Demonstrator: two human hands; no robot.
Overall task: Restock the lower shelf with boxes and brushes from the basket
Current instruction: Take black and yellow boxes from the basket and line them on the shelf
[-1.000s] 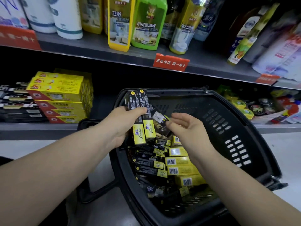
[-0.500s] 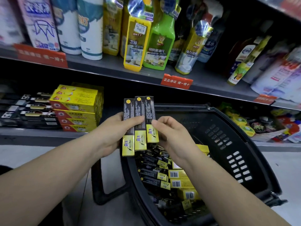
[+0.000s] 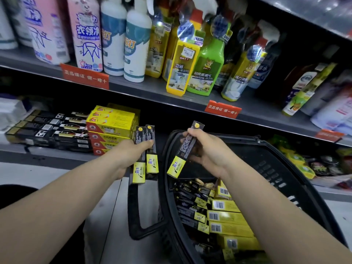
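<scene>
Far left on the lower shelf [image 3: 57, 157] lie flat black brush packs [image 3: 47, 130], with a stack of yellow boxes [image 3: 110, 122] touching them. Above, a pink bottle [image 3: 87, 35] reads 衣领净 and the red tag [image 3: 85, 76] says 正品保证 假一赔十. My left hand [image 3: 131, 155] is curled round two slim black boxes [image 3: 146, 149] with yellow ends, held upright just in front of that stack. Up top, the yellow bottle [image 3: 181, 67] says 卫浴 and the green bottle [image 3: 205, 67] says 厨房重油污. My right hand [image 3: 207, 151] grips a third box [image 3: 185, 149], tilted, over the black basket [image 3: 285, 168]. Its white print is too small to read. Inside the basket are more black ones and barcoded boxes [image 3: 226, 218].
</scene>
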